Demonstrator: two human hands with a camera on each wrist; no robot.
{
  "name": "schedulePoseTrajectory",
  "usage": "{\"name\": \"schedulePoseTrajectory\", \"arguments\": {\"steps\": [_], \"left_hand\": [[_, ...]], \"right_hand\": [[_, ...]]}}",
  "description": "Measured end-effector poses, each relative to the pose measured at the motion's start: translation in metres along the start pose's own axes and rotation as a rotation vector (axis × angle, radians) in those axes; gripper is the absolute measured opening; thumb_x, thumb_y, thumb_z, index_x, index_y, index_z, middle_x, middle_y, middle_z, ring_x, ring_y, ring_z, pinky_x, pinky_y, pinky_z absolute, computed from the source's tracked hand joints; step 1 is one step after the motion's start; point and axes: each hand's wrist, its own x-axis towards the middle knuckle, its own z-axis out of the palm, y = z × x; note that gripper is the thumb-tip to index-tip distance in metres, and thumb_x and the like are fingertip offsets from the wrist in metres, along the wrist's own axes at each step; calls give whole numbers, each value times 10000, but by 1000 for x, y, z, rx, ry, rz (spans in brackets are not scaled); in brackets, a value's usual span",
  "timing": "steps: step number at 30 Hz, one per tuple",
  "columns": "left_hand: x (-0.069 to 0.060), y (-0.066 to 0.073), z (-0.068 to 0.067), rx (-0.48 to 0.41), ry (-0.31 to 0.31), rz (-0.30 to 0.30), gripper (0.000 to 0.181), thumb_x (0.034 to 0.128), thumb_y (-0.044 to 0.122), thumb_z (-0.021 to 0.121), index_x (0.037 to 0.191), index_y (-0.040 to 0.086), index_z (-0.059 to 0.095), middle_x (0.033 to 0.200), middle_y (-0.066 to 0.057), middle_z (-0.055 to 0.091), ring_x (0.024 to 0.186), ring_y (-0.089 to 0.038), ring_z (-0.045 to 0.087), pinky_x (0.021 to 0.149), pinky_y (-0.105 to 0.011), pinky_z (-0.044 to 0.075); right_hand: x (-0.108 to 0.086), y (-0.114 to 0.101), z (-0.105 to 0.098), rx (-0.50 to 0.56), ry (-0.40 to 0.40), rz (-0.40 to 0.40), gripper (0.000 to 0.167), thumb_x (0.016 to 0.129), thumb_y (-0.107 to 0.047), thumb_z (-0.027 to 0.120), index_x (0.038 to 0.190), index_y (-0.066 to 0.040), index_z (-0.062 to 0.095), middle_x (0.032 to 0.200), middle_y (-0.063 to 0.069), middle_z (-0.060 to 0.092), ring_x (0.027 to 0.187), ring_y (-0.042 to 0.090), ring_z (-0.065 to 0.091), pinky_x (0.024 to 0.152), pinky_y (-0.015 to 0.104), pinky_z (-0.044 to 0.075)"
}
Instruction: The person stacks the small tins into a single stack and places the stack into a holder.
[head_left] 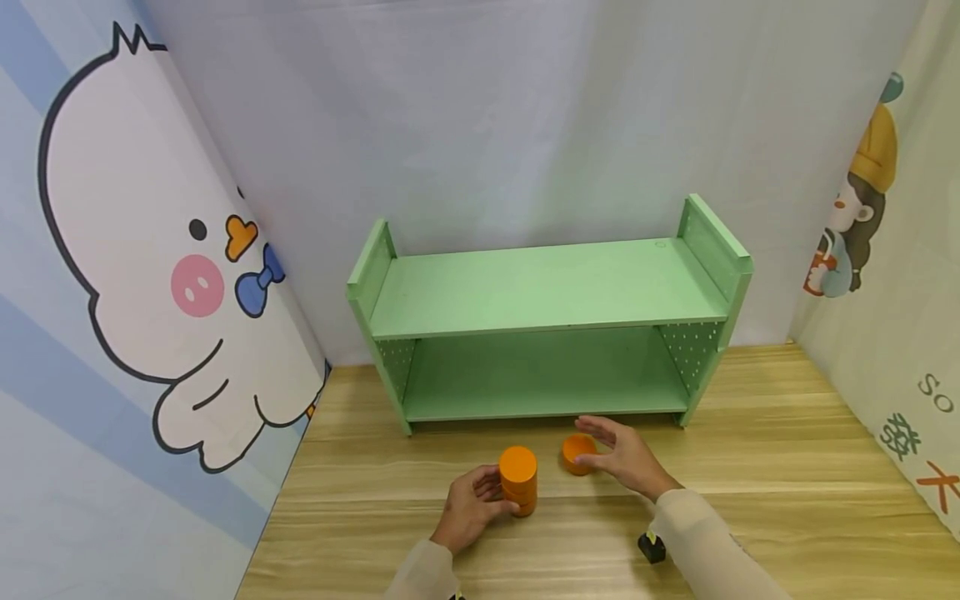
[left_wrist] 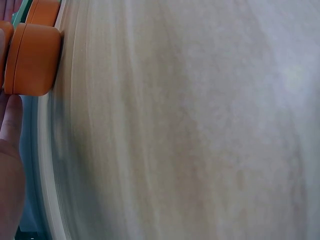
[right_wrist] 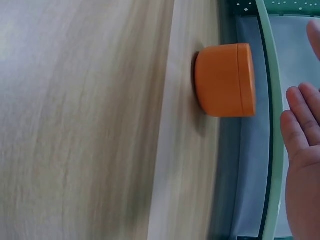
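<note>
Two round orange containers point(head_left: 518, 481) stand stacked on the wooden table, one on top of the other. My left hand point(head_left: 468, 510) grips the stack from its left side, thumb in front and fingers behind. At the left edge of the left wrist view, a finger touches the lower container point(left_wrist: 34, 60). To the right of the stack is a single orange container point(head_left: 579, 454), with its lid up in the right wrist view point(right_wrist: 225, 80). Around its right side my right hand point(head_left: 626, 457) is spread, fingers apart from the container and holding nothing.
Behind the containers stands a light green two-level shelf point(head_left: 540, 287), its front edge close to the single container. A small black object point(head_left: 652, 547) is by the right sleeve. Printed curtains point(head_left: 525, 125) hang behind and at both sides.
</note>
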Motion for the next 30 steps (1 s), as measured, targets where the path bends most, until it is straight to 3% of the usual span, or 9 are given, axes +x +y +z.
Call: {"name": "schedulePoseTrajectory", "arguments": {"steps": [30], "left_hand": [[0,0,0,-9,8,7,509,753,-57,832,1216,-108,625,1231,-264,641,1139,-382,635,920,-329,577]], "right_hand": [[0,23,4,-21,31,63,641,815,-67,829,1356,98,526,1359,273,561,1292,458,491,1090,539,400]]}}
